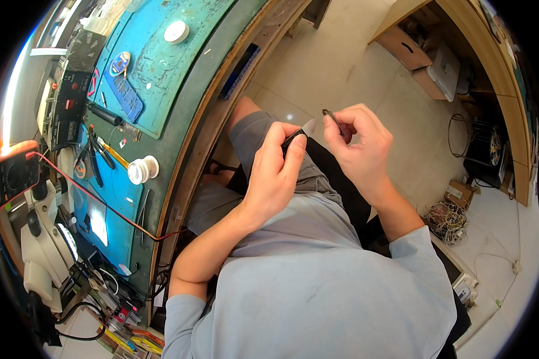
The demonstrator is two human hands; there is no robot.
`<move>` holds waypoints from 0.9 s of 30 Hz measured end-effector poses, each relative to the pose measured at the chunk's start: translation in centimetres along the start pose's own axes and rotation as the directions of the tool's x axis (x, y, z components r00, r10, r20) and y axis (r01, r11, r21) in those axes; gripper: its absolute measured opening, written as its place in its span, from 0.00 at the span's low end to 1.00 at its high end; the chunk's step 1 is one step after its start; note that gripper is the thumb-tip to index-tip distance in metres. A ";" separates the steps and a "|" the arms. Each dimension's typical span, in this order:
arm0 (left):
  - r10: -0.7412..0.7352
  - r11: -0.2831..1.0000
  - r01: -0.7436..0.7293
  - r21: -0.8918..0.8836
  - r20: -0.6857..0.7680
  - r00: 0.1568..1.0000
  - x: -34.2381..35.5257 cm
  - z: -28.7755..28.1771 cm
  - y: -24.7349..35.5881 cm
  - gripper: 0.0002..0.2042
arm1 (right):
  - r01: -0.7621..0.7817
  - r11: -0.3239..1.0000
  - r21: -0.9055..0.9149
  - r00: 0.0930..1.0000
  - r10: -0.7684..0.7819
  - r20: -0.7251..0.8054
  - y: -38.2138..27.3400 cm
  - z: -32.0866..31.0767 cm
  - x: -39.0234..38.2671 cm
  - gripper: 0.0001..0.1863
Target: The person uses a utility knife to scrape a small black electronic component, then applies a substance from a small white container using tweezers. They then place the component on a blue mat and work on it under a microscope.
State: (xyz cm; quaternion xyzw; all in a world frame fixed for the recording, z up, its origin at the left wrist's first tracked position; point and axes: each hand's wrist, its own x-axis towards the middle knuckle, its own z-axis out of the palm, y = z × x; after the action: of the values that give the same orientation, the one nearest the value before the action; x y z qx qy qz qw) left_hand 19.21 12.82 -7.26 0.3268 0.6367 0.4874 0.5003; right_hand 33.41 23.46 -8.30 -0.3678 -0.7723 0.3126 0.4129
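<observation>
My left hand (272, 167) is closed on a small black object (293, 138), with a pale, pointed piece (309, 127) sticking up past its fingertips; I cannot tell whether that piece is part of it. My right hand (360, 143) pinches a thin, dark piece (328, 115) between thumb and fingers, a little right of the left hand and apart from it. Both hands are over my lap, beside the front edge of the workbench (206, 90).
On the bench lie blue mats (167, 66), a white round container (175, 32), a white spool (142, 170), pliers (97, 149), a red wire and a microscope (42, 239). Cardboard boxes (401, 48) and tangled cables (446, 221) sit at the right.
</observation>
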 end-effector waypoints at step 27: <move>0.008 0.998 -0.008 0.054 0.008 1.000 -0.2 -0.2 0.9 0.09 | 0.018 0.997 0.069 0.998 -0.022 0.051 -1.2 0.0 -0.6 0.09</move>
State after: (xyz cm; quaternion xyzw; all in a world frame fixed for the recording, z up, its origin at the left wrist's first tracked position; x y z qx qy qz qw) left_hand 19.06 12.86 -6.32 0.3448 0.6463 0.4705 0.4919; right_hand 33.30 22.32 -7.60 -0.3374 -0.7754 0.3442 0.4081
